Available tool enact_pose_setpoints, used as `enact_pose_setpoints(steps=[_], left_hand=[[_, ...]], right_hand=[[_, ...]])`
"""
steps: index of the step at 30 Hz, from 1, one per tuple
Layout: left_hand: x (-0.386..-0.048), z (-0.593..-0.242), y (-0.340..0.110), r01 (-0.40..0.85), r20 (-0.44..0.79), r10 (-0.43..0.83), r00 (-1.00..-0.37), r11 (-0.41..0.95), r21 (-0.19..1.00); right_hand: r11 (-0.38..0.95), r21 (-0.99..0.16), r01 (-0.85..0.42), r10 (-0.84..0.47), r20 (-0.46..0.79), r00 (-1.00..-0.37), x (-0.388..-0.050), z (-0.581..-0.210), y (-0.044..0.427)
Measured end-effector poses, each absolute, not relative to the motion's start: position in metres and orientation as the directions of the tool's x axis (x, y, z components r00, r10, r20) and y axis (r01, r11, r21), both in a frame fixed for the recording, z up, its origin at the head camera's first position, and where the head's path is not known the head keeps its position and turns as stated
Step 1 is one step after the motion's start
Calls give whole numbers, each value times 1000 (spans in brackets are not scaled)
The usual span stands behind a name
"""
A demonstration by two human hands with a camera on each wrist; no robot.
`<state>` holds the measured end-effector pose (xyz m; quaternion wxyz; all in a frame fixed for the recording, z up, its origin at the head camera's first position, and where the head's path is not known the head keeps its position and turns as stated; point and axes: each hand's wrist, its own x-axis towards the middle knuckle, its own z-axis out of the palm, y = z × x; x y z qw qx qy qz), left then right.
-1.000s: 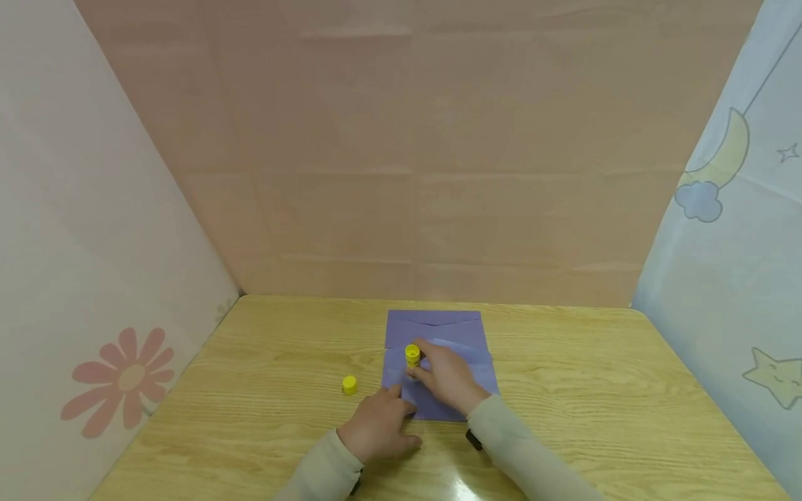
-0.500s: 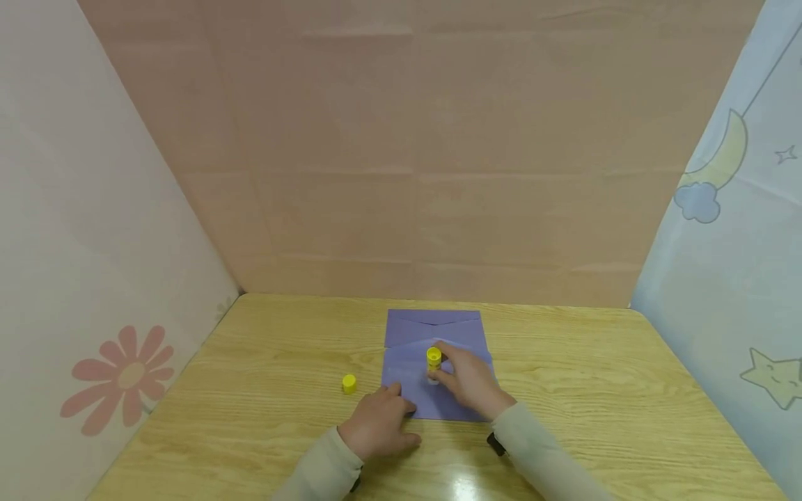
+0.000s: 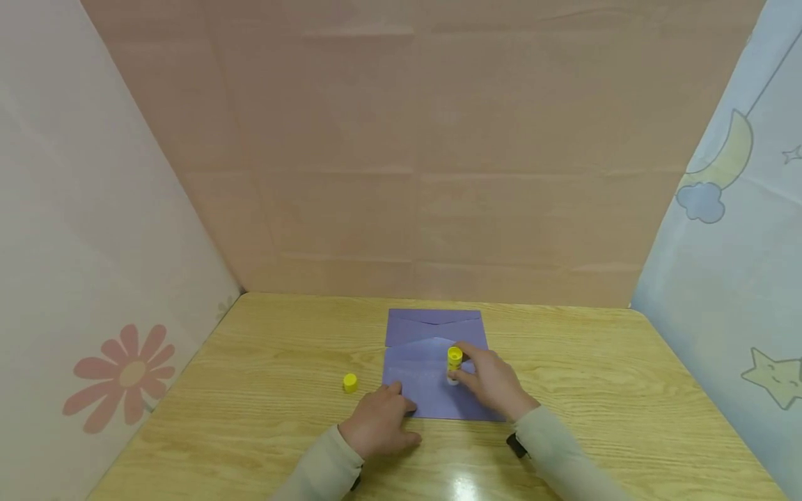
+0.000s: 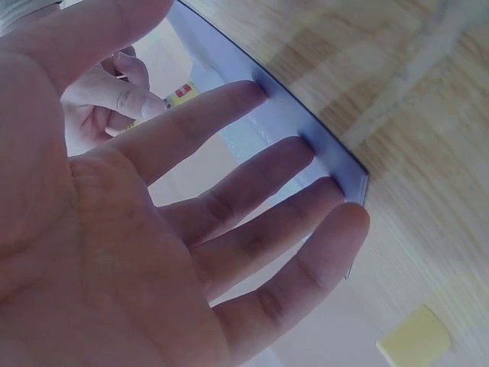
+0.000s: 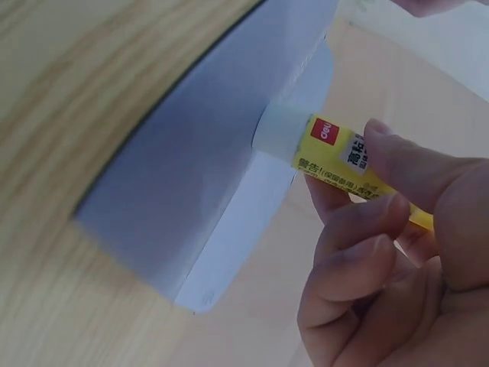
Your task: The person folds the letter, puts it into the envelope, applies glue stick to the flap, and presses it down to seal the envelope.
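Note:
A purple envelope (image 3: 432, 400) lies on the table with its flap spread open. Thumb and fingers of my right hand (image 3: 498, 386) pinch a yellow glue stick (image 3: 454, 358), held upright with its yellow base on top. In the right wrist view, the pale end of the glue stick (image 5: 283, 130) touches the envelope (image 5: 191, 168). My left hand (image 3: 379, 421) rests its fingertips on the envelope's near left corner, and in the left wrist view its fingers (image 4: 221, 199) are spread and nearly straight.
A yellow cap (image 3: 350, 383) stands on the wooden table (image 3: 282, 348), left of the envelope. A pinkish-tan backdrop (image 3: 407, 174) rises behind the table. Printed panels stand at the left (image 3: 125, 209) and the right (image 3: 739, 278).
My right hand has slid the glue stick rightward across the envelope, from its left part to right of its middle. The left hand and the cap stay where they were.

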<state>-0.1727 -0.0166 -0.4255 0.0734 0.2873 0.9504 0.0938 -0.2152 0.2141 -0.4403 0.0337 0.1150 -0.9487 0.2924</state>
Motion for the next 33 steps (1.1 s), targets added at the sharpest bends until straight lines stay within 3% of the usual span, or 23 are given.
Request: enact_pose_setpoints(steps=[19, 33], left_hand=[[-172, -427, -19, 534, -68, 564, -823, 810, 243], [-171, -429, -19, 552, -27, 571, -821, 804, 221]], right_hand=[[817, -553, -164, -132, 97, -987, -216, -439, 259], [848, -516, -120, -94, 75, -993, -213, -435, 263]])
